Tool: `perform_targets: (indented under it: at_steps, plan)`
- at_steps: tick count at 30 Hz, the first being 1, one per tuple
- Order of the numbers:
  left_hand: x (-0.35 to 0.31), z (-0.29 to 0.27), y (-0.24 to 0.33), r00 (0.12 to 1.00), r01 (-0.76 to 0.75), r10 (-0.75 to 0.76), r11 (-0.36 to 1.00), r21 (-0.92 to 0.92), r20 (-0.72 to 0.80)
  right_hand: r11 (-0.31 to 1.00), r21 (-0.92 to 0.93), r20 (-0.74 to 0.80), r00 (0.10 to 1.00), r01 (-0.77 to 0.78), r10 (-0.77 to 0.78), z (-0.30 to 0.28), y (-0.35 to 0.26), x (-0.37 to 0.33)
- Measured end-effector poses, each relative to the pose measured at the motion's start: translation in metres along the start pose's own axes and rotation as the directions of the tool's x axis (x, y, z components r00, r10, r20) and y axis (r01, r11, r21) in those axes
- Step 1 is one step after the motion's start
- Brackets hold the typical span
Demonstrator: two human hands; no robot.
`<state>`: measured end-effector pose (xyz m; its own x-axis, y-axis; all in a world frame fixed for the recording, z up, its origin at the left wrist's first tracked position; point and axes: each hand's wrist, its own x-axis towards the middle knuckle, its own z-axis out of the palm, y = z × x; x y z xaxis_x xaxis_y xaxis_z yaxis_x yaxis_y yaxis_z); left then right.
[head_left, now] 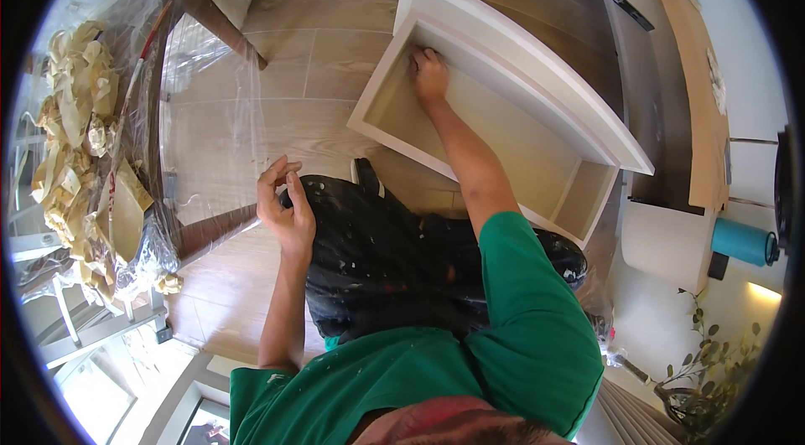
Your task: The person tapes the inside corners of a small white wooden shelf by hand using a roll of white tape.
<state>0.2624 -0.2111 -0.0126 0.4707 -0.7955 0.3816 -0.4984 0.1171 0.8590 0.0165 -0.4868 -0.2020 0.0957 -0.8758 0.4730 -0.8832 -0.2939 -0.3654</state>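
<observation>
A cream-coloured drawer (503, 122) with a curved front panel (520, 51) lies on the floor before me, its inside facing up. My right hand (430, 76) reaches into its far left corner, fingers curled and pressed against the inner wall. Whatever those fingers may hold is hidden under them. My left hand (287, 206) is raised beside my left knee, away from the drawer. Its fingers are loosely bent, the thumb stands apart, and nothing is in it. Black trousers (377, 269) with pale specks cover my legs, close to the drawer's near side.
On the left stands a table (201, 18) wrapped in clear plastic, with crumpled brown paper (80, 126) on it. At right is a pale cabinet (654, 227) with a drawer runner (631, 11) and a strip of cardboard (696, 101). A plant (708, 361) stands lower right.
</observation>
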Motion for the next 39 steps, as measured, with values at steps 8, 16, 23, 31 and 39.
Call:
perform_targets:
  at_steps: [8, 16, 23, 31, 39]
  plan:
    - [0.001, -0.002, -0.003, 1.000, 0.019, -0.019, 0.998, -0.059, 0.010, 1.000, -0.010, -0.116, 0.993, -0.015, 0.014, 0.007, 0.000, 0.000]
    - [0.002, -0.002, -0.002, 1.000, 0.023, -0.024, 0.997, -0.079, -0.006, 0.998, -0.058, -0.136, 0.991, -0.011, 0.003, 0.001, 0.000, 0.002]
    - [0.002, -0.002, -0.002, 1.000, 0.016, -0.017, 0.998, -0.062, -0.017, 0.996, 0.002, -0.070, 0.993, -0.090, 0.090, 0.007, 0.005, 0.008]
    - [-0.002, -0.003, -0.005, 1.000, 0.013, -0.015, 0.998, -0.066, -0.015, 0.978, 0.027, -0.092, 0.973, -0.209, 0.210, 0.013, -0.004, 0.014]
    - [0.001, -0.001, -0.001, 0.998, 0.054, -0.058, 0.992, -0.112, -0.036, 0.990, -0.102, -0.026, 0.995, -0.099, 0.097, 0.022, 0.000, 0.020]
